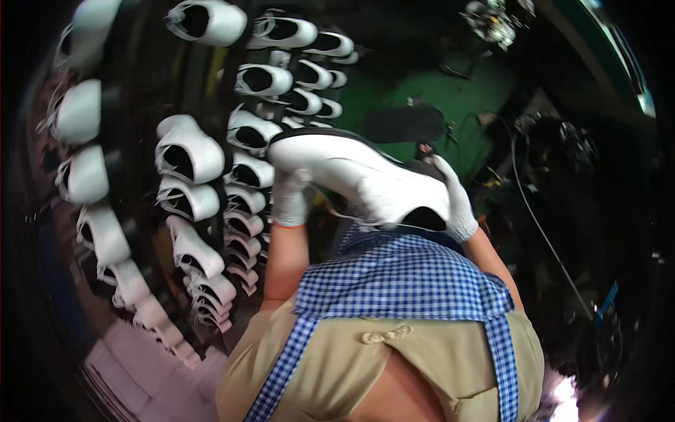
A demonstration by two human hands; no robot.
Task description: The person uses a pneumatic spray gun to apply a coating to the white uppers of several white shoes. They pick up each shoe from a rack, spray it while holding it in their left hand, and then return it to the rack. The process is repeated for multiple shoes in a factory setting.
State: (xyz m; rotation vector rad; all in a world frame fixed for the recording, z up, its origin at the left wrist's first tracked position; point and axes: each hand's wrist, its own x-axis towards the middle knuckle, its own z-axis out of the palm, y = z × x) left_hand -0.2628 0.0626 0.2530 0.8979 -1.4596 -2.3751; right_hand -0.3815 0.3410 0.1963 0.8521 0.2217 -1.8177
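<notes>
A white shoe [394, 186] with a dark edge along its sole is held in front of my waist. It lies on its side, toe to the left, sole facing away from me and dark opening at the lower right. My left hand [290, 197], in a white glove, is closed against the shoe near its toe end; the fingers are partly hidden. My right hand [457, 200], gloved too, wraps round the heel. A small dark piece [425, 151] shows at the right fingertips; its kind cannot be made out. Beyond the shoe is a flat black ridged piece, shaped like a sole [404, 123].
Racks at the left carry several rows of white shoes [190, 151], the nearest beside my left forearm. A green surface [457, 105] lies ahead. Shiny metal parts [496, 24] stand at the far right, and a thin cable [541, 221] runs down the right side.
</notes>
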